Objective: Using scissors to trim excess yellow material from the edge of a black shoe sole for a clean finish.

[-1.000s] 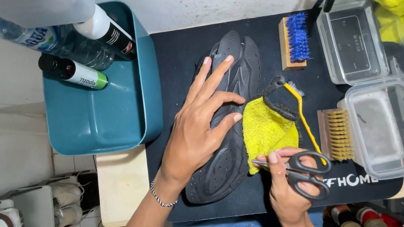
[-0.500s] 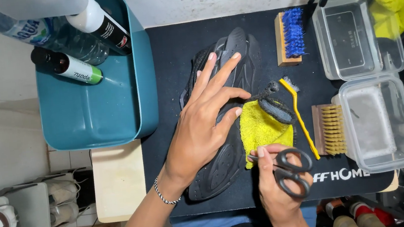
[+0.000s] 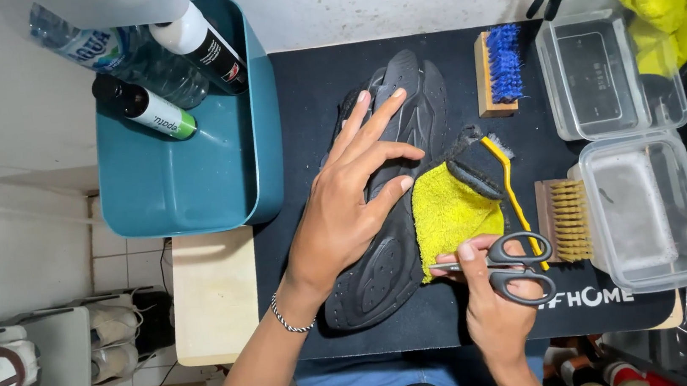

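Left hand (image 3: 354, 209) flat, fingers spread, pressing on black shoe (image 3: 398, 187) lying sole-up on black mat (image 3: 306, 78) atop table (image 3: 214, 296). No grip as such, just pinning. Right hand (image 3: 496, 305) closed round handles of grey scissors (image 3: 508, 265), thumb and fingers thru the loops, blades near-shut and pointing left toward shoe's edge, just beside yellow cloth (image 3: 448, 212).

Handling, judged from looks: shoe prob. light, foam-type sole, bendy but holds shape; matte rubber so not slippery, not fragile. Best held w/ flat palm across midsole as now, or pinched at the sides by heel; toe end would flex. Scissors stiff, sharp, light; held only by loops. Cloth soft, limp, bunches easily.

Looks: shoe all black, sole w/ curved ribs at forefoot and small dots at heel, heel nearest camera, toe toward wall. Partly covered by left hand, right edge touching cloth.

Around: small yellow-handled brush (image 3: 498, 164) lying across cloth's top; blue-bristle brush (image 3: 496, 70) farther up mat; tan-bristle brush (image 3: 563, 221) against a clear plastic box (image 3: 652, 212); second clear box (image 3: 608, 76) above it. Teal tub (image 3: 188, 175) left of mat w/ bottles (image 3: 150, 56) leaning in.
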